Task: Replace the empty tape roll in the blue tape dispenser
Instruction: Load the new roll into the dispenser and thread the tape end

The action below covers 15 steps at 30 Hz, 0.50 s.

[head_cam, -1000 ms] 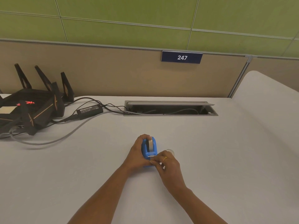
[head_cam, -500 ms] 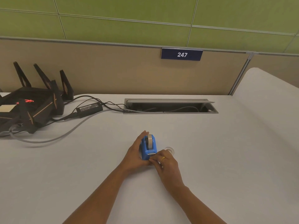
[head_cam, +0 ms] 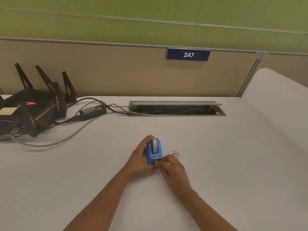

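Two hands: my left hand [head_cam: 139, 157] clasps the blue tape dispenser [head_cam: 153, 153]; my right hand [head_cam: 173, 170] pinches the tape end
Advice: I draw tape taut across cutter

An office cubicle: a tan partition [head_cam: 116, 69] with number plate 247 [head_cam: 188, 55], a white desk [head_cam: 233, 155] with cable slot [head_cam: 176, 108], a router [head_cam: 33, 110].

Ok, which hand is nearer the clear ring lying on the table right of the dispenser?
Right. The right hand sits just in front of the clear ring; the left hand is across the blue dispenser from it.
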Available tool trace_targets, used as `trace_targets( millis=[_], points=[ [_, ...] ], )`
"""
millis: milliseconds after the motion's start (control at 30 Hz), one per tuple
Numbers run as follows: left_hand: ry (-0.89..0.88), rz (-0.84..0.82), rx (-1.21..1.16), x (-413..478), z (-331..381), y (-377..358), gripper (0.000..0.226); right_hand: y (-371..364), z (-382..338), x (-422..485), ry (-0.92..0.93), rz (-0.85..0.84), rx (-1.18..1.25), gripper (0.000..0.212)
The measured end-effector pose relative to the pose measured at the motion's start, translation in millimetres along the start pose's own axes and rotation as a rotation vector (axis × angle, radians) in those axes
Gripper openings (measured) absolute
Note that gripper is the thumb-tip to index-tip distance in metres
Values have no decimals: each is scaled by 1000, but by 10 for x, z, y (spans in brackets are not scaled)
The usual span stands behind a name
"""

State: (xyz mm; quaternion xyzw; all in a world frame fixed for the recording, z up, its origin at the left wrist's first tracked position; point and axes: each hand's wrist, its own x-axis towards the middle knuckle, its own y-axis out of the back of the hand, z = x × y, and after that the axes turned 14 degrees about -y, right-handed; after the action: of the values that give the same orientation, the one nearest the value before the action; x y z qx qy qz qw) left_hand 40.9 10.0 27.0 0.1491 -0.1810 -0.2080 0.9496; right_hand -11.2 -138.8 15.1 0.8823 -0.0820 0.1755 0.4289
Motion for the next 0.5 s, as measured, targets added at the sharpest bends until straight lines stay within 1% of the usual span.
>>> trace_targets(
  millis=[167,300,500],
  points=[
    [3,-49,-16,1,6,24,100,-1,22,-12,63,16,-82,23],
    [25,-72,-36,12,0,42,104,-17,30,-13,87,31,-98,23],
    [59,-46,-114,19,-43,43,99,-26,58,-8,95,50,-114,21]
  ],
)
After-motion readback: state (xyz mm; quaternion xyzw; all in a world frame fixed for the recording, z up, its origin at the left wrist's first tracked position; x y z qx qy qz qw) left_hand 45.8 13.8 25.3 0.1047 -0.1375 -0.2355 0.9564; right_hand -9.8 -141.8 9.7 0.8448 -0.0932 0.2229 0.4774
